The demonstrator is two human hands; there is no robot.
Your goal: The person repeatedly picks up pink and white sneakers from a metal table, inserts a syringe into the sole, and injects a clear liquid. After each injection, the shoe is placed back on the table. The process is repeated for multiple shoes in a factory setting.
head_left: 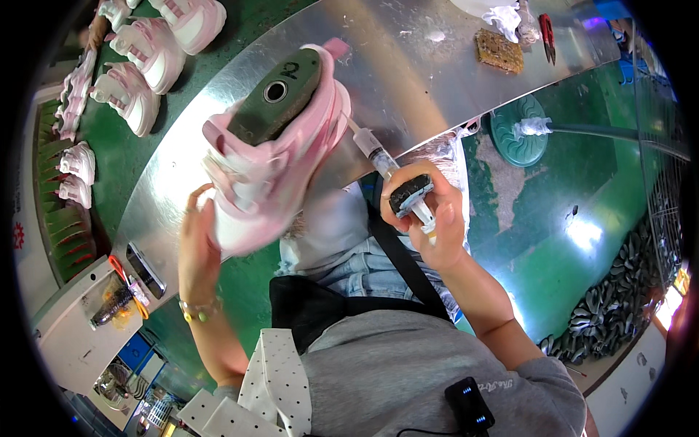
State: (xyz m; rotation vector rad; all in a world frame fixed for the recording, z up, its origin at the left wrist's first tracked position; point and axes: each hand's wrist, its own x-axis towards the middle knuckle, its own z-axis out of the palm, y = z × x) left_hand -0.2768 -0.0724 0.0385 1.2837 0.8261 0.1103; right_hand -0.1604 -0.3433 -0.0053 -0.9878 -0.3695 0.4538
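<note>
My left hand (198,251) is closed on the toe end of a pink and white sneaker (258,193), which is blurred by motion. A dark green shoe last (255,116) fills the sneaker's opening, a round metal-rimmed hole in its top. My right hand (445,231) grips a clear syringe (377,154), fingers curled around its rear end. The syringe's thin tip points at the sneaker's side, close to the sole edge; I cannot tell if it touches. A black, rough-topped piece (409,194) sits at the syringe's rear, within my right fingers.
Beneath the sneaker is a metal table (408,65). A brown sponge (499,51) and red-handled snips (547,38) lie at its far right. More sneakers (149,54) stand at far left. Near left are a phone (145,269) and orange scissors (118,268). Dark pieces (601,309) heap at right.
</note>
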